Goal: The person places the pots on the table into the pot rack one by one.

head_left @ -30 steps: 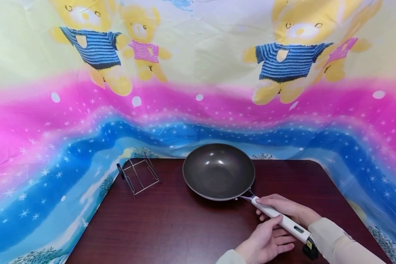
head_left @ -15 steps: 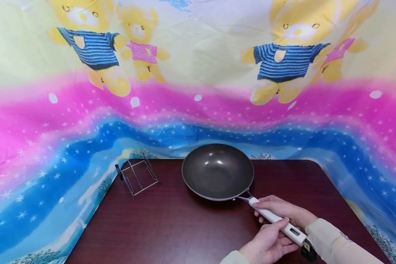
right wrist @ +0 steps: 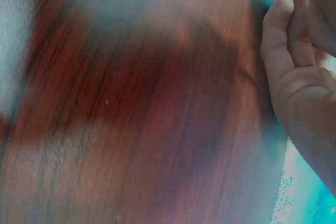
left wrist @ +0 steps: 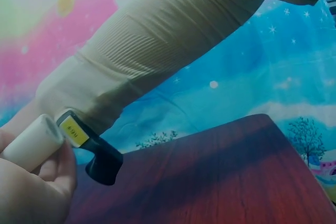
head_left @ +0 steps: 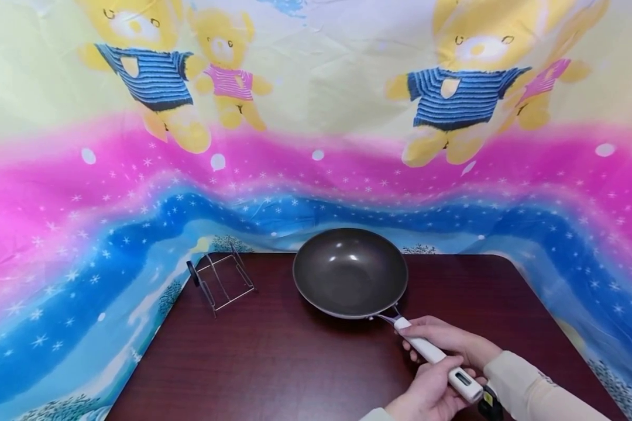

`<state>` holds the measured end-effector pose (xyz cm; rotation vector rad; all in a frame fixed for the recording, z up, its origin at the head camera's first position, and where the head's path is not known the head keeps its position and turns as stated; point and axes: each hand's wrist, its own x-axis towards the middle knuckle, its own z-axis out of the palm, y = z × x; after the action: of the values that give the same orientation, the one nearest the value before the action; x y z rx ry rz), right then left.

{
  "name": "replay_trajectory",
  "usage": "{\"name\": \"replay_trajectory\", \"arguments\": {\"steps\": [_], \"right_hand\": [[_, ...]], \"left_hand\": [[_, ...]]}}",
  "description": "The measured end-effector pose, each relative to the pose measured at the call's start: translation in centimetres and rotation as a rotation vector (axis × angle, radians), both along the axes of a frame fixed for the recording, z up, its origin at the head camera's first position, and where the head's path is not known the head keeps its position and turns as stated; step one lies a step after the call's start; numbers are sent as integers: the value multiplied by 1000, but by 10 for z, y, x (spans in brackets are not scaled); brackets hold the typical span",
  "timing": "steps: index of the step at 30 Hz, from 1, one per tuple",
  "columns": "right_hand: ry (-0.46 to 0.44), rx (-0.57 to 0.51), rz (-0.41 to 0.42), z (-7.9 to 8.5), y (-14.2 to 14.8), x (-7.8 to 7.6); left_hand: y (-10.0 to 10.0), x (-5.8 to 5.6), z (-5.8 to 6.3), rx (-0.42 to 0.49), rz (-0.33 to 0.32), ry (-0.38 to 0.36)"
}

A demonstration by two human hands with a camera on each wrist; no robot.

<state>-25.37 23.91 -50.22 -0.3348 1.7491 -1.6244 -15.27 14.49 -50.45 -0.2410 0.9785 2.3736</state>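
- Backdrop cloth (head_left: 316, 105): we see bears over pink and blue bands, beyond the fingers and to both sides. We judge it hung as a screen; it hides whatever lies behind.
- Tabletop (head_left: 242, 362): dark red-brown wood grain, glossy, with rounded far corners, extending below and beyond the fingers.
- Frying pan (head_left: 350, 275): located ahead and to the left of the right fingertips, at the far edge, hollow side up. We judge this attitude set by the hold on the handle. We cannot tell whether its base touches the wood.
- Wire rack (head_left: 219, 279): well apart from all fingers, left of the pan, near the far left corner.
- Right hand (head_left: 450, 339): fingers grasp the handle near the pan, thumb above. We judge this position chosen to bear weight close to the bowl.
- Left hand (head_left: 432, 386): fingers grasp the handle's rear portion, thumb across the top. We judge that this second grip resists twisting.
- White handle (head_left: 423, 347): runs through both sets of fingers, its butt end protruding past the left thumb.
- Dark slot (head_left: 463, 379): on the handle's upper face, just beside the left thumb and left uncovered.
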Motion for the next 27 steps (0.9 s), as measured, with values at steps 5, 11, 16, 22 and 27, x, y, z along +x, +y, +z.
{"name": "replay_trajectory", "arguments": {"steps": [5,11,16,22,27], "right_hand": [[2,-29,22,-1,-6,3],[-66,-110,55,-4,-13,4],[-100,-110,57,-5,-15,5],[-96,-74,43,-2,-20,7],[-102,-73,54,-1,-25,7]], "left_hand": [[1,3,2,-24,61,-28],[3,6,4,-34,128,-45],[4,6,4,-9,169,-39],[5,6,3,0,196,-40],[1,7,3,11,170,-36]]}}
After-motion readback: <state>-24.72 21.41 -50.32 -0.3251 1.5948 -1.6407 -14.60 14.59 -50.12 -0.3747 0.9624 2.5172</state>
